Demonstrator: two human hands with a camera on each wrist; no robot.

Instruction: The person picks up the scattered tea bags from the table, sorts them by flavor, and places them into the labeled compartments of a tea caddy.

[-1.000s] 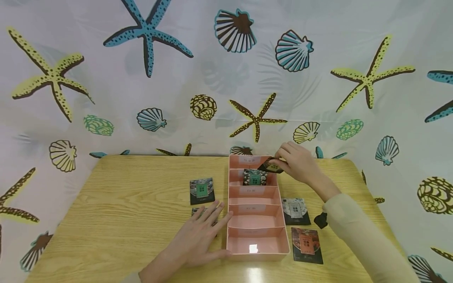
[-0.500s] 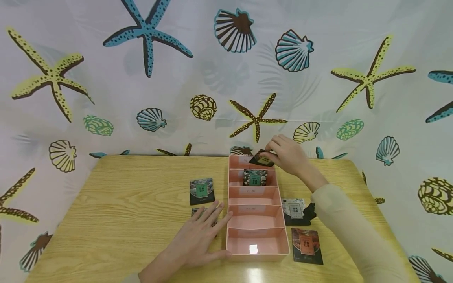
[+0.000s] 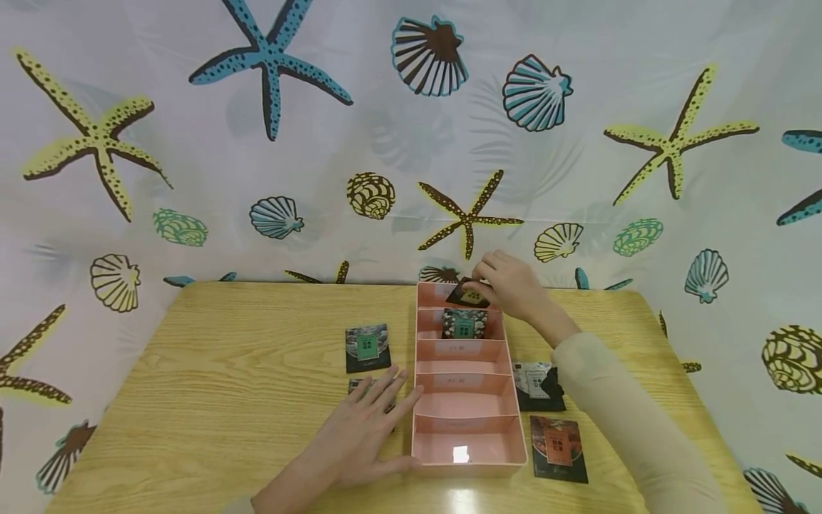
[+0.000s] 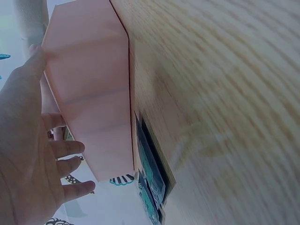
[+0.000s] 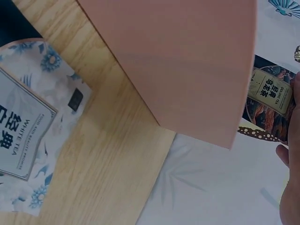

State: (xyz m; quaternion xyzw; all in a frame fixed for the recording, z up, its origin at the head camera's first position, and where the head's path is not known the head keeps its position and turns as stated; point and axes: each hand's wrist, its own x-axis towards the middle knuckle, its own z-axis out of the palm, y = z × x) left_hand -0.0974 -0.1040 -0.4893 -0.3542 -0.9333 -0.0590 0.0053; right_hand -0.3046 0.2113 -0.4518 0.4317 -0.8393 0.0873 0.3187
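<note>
A long pink divided box (image 3: 467, 427) stands on the table. Over its farthest compartment my right hand (image 3: 510, 285) pinches a dark oolong tea sachet (image 3: 467, 294) by its right edge. The sachet is tilted, its lower part dipping behind the box's rim; the right wrist view shows the yellow label of this oolong tea sachet (image 5: 269, 91). A green-labelled sachet (image 3: 464, 325) stands in the second compartment from the back. My left hand (image 3: 359, 432) lies along the box's left side with fingers spread, fingertips at the rim; in the left wrist view this hand (image 4: 28, 145) grips nothing.
Left of the box lies another green-labelled sachet (image 3: 367, 348), and a second one (image 3: 357, 385) is mostly under my left hand. To the right are a white tea sachet (image 3: 531, 382) and a red-labelled sachet (image 3: 557, 450). A patterned curtain (image 3: 308, 143) hangs behind the wooden table (image 3: 244, 371).
My right hand has carried the oolong tea sachet left from the box's right rim and lowered it into the far compartment's opening. The left hand has stayed in place.
</note>
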